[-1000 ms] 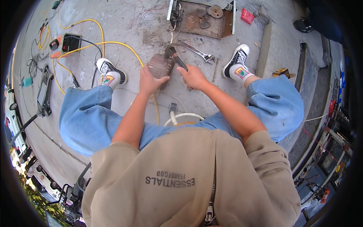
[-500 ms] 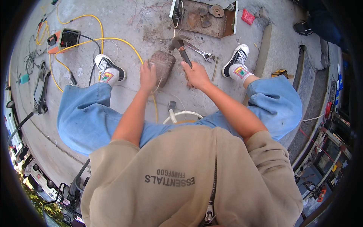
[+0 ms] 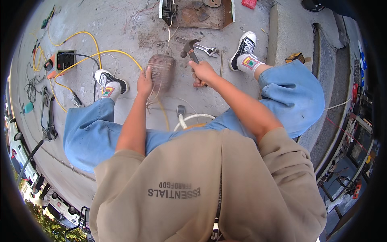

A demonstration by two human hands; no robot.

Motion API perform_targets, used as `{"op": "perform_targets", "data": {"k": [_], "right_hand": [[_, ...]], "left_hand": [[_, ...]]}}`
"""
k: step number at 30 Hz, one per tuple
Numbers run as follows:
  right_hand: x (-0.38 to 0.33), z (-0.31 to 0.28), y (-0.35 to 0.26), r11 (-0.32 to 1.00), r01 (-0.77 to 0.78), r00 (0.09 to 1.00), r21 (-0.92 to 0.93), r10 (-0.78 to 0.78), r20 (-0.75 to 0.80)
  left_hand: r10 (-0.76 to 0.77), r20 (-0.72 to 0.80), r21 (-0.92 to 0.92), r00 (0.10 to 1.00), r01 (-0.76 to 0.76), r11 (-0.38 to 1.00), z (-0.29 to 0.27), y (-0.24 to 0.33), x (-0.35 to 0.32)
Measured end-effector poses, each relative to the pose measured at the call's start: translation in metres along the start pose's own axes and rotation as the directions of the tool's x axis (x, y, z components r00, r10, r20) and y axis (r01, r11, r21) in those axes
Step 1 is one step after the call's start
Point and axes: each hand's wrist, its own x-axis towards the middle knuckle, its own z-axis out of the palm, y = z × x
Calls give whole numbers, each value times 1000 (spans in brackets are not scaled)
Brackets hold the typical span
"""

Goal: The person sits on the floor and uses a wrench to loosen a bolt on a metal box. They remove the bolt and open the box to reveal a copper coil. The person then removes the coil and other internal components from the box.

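Gripping a hammer [image 3: 194, 56], the right hand [image 3: 202, 74] wraps its handle! Between the hands, a blurred, ribbed brown block [image 3: 162, 72]; left hand [image 3: 144, 82] at its left edge, finger closure impossible to tell. Just beyond the hammer head, a wrench [image 3: 208, 50]; thin rod [image 3: 221, 62] nearby, yellow cable [image 3: 121, 51] meeting the left hand, metal casing [image 3: 187, 16] farther out.

Head camera: left unit of a side-by-side fisheye pair, worn on the head, above the tan sweatshirt [image 3: 258, 181].
Facing: steeply down, past the sweatshirt onto the concrete floor [image 3: 84, 20].
Nearness: sweatshirt closest; ribbed brown block [image 3: 163, 71] farther, ahead of it; metal tray [image 3: 211, 22] farther still.
Rim: round, dark; kerb [image 3: 281, 44] bends right of the sweatshirt.
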Motion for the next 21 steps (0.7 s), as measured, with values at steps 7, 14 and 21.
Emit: {"op": "perform_targets", "data": {"k": [7, 14, 21], "right_hand": [[14, 19, -19, 991, 95, 985, 97, -108, 135], [26, 23, 12, 993, -51, 993, 109, 38, 115], [11, 40, 79, 887, -151, 932, -436, 274, 236]], "left_hand": [[52, -47, -79, 998, -56, 995, 5, -27, -23], [123, -22, -3, 992, -123, 992, -1, -34, -24], [54, 36, -42, 998, -52, 998, -3, -7, -1]]}}
